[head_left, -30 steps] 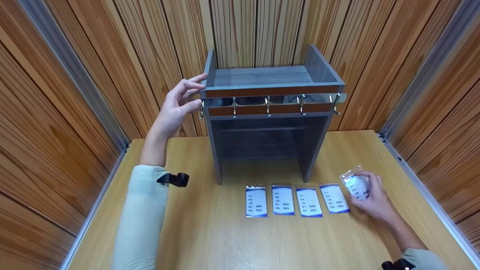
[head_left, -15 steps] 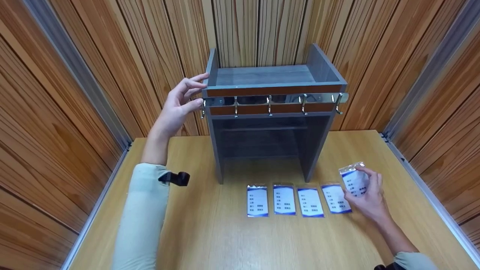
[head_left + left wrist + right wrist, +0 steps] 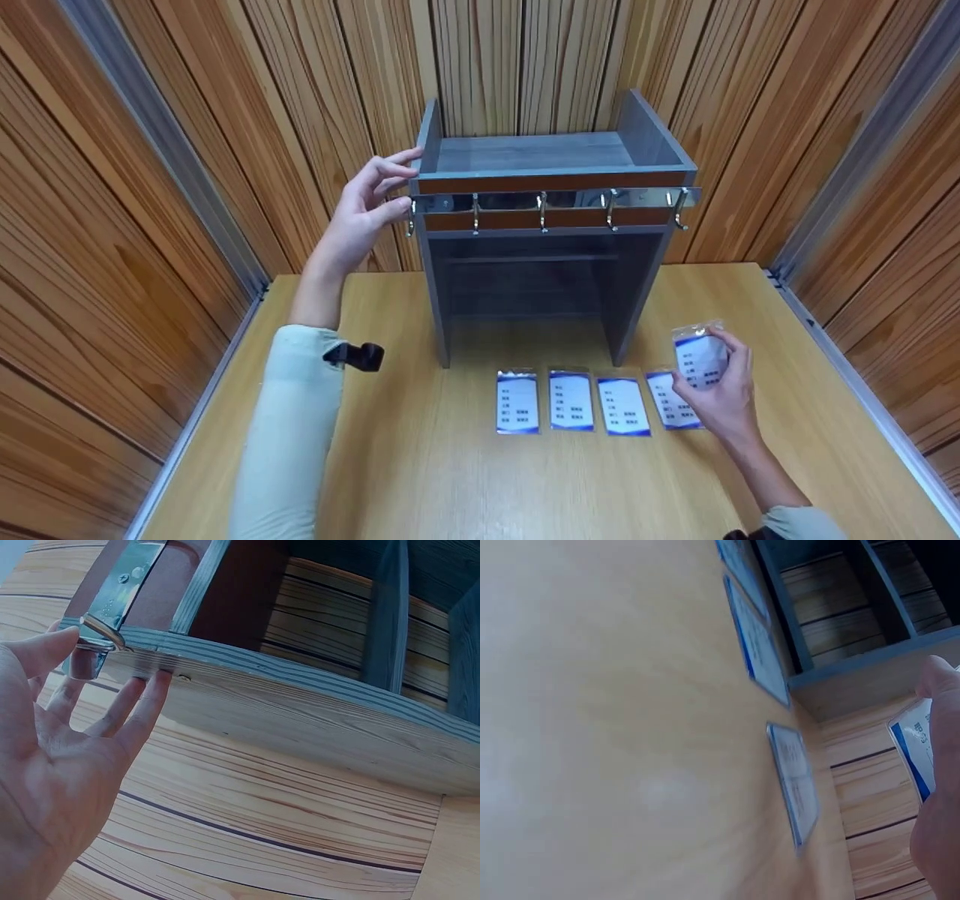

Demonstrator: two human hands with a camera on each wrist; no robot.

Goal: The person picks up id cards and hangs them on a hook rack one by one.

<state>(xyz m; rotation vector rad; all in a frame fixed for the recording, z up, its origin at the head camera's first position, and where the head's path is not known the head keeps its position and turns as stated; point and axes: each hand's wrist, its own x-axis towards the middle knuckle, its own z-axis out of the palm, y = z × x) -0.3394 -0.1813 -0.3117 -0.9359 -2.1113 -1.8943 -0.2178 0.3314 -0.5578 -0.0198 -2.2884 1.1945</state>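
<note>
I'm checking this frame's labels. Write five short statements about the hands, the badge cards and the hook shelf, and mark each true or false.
1. The right hand holds a badge card off the table. True.
2. Six cards lie on the table. False: four lie in the row of cards.
3. The left hand touches the shelf unit at its left end. True.
4. A card hangs from a hook. False: the hooks are bare.
5. The left hand grips a card. False: its fingers are straight and hold nothing.
</note>
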